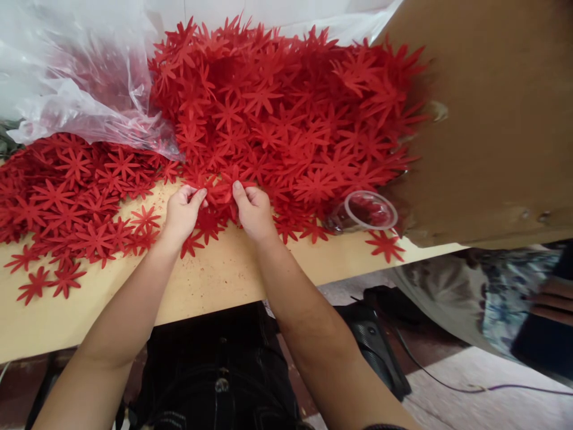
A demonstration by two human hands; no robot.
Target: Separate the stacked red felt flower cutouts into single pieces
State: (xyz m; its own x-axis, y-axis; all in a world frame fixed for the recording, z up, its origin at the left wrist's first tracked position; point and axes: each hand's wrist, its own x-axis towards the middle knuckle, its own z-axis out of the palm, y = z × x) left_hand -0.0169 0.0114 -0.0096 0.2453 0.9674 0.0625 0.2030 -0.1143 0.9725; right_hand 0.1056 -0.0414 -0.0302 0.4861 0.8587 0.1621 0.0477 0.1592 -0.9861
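Between my two hands is a red flower-shaped cutout (219,191) with narrow petals, possibly more than one layer. My left hand (182,210) pinches its left side between thumb and fingers. On the right side, my right hand (254,210) grips it the same way, thumb on top. Right behind both hands rises a large heap of matching red flowers (286,113), so the edges of the held piece blend into it. A flatter pile of red flowers (67,197) spreads over the table to the left of my left hand.
A clear plastic cup (370,210) lies tipped beside the heap, with a loose red flower (385,245) near it. A big brown board (487,119) borders the right side. A clear plastic bag (89,77) covers the back left. The table's (210,280) front edge is near my body.
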